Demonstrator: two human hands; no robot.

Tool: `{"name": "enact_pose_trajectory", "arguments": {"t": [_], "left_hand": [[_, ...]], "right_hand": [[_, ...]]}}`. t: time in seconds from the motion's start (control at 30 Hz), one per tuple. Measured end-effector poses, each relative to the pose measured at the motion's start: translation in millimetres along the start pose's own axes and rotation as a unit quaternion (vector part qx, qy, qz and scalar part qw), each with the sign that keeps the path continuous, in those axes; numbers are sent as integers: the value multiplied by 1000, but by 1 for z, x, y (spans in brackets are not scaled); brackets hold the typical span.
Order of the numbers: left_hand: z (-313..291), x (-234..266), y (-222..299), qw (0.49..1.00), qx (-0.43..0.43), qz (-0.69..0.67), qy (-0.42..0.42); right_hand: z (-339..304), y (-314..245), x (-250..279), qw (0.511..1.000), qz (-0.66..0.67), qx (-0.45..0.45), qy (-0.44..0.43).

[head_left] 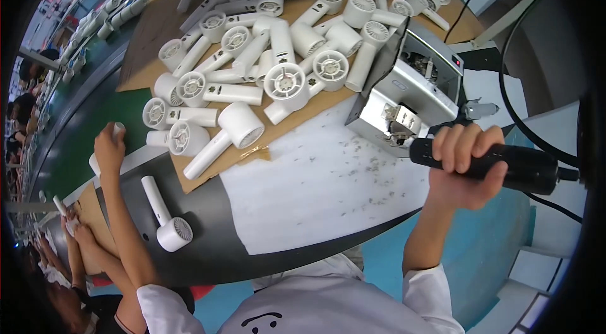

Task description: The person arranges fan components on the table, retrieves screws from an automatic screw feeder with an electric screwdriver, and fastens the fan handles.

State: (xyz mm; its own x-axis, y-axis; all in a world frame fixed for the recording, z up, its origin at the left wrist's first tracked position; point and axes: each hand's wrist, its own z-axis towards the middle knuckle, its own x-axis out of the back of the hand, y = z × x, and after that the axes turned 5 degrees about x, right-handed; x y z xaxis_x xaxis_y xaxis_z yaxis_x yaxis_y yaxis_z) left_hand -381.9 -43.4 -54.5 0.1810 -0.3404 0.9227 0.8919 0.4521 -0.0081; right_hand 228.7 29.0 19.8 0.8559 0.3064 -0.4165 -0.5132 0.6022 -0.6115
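In my right hand (464, 167) is a black electric screwdriver (514, 170), gripped around its body. Its tip points left, at the front of a metal screw feeder (407, 91). Far to the left, my left hand (109, 149) is closed around a white handheld fan (95, 164), over the edge of the green belt; most of this fan is hidden by the hand. Another white handheld fan (170, 230) lies on the dark tabletop, to the right of my left forearm. Many more white fans (287, 84) are piled on cardboard beyond the hands.
White paper (328, 176) dotted with small dark specks covers the bench before the feeder. The cardboard (303, 119) carries the pile. A green conveyor belt (88, 107) runs along the left, near a co-worker's hands (74, 225). A black cable (505, 81) hangs at the right.
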Motion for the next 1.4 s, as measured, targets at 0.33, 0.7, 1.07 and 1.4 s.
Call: {"name": "enact_pose_trajectory", "arguments": {"t": [0.33, 0.7, 1.07, 1.4], "left_hand": [[-108, 65, 110, 974, 127, -72, -173], [-171, 146, 247, 806, 101, -576, -87], [-160, 103, 318, 759, -268, -579, -129], [-162, 101, 317, 759, -263, -581, -128]], "right_hand": [[15, 27, 7, 992, -122, -11, -40], [18, 32, -7, 980, -193, -27, -27], [-20, -14, -54, 972, 232, -26, 28], [-27, -14, -79, 976, 216, -27, 17]]}}
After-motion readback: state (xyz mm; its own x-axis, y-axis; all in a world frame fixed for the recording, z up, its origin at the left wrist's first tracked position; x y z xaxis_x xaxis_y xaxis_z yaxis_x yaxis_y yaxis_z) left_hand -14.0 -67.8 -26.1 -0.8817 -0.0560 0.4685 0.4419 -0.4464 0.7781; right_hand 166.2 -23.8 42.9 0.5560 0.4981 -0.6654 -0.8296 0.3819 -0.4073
